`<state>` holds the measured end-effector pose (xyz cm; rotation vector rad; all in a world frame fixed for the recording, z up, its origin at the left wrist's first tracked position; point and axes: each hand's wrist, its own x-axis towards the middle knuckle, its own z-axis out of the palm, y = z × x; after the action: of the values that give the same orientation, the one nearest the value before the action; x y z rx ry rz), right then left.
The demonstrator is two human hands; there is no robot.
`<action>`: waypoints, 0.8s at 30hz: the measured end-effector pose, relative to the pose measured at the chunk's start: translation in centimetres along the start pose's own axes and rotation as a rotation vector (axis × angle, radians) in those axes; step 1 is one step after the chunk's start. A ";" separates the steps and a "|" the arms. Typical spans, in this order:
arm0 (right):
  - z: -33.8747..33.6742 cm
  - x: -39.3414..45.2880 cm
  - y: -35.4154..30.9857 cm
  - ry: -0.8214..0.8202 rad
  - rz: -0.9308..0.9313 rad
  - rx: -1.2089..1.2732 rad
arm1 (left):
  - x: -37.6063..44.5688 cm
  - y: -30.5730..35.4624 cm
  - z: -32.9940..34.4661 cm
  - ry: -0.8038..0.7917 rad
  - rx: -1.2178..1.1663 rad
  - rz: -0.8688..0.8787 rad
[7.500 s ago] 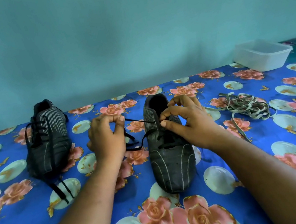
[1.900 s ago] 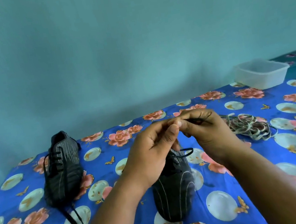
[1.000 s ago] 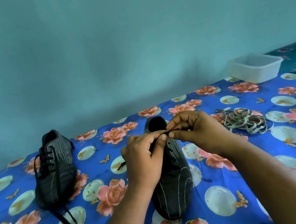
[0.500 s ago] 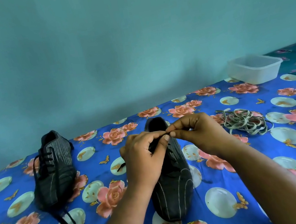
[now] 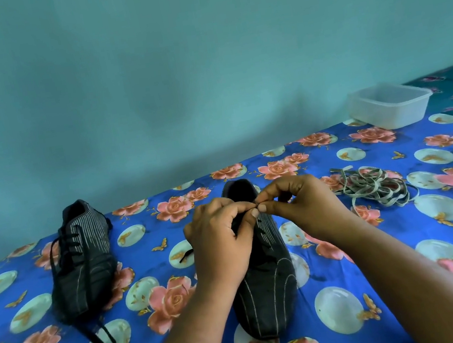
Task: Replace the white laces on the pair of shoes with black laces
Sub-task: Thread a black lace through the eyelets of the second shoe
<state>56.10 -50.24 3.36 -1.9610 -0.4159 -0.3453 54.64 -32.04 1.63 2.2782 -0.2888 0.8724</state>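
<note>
Two dark striped fabric shoes are seen on the blue floral bedsheet [image 5: 407,234]. Over the middle shoe [image 5: 264,287], nearest the front edge, the black lace [image 5: 185,255] is pinched by the curled fingertips of the left hand [image 5: 221,246] and right hand [image 5: 303,206], which meet above its tongue. The second shoe [image 5: 81,262], laced black, lies toward the left edge. One heap of white laces [image 5: 374,186] lies rightward; one white plastic tub [image 5: 388,105] sits at the far right corner.

The cloth [image 5: 407,231] is bright blue, printed with pink roses, pale round discs and small gold butterflies. Both shoes, left [image 5: 82,268] and middle [image 5: 268,292], are black with thin pale stripes. The left shoe's lace [image 5: 97,337] is black. The lace heap [image 5: 373,186] is greyish white. The tub [image 5: 388,105] is white, the wall [image 5: 203,71] plain teal.
</note>
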 end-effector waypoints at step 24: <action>-0.4 -0.3 1.1 -0.130 -0.016 -0.157 | 0.3 0.1 -1.0 -0.279 0.315 -0.007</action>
<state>56.32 -51.04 2.48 -2.1415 -0.5012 -0.2677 54.32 -31.48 2.44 2.6979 -0.2810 0.6282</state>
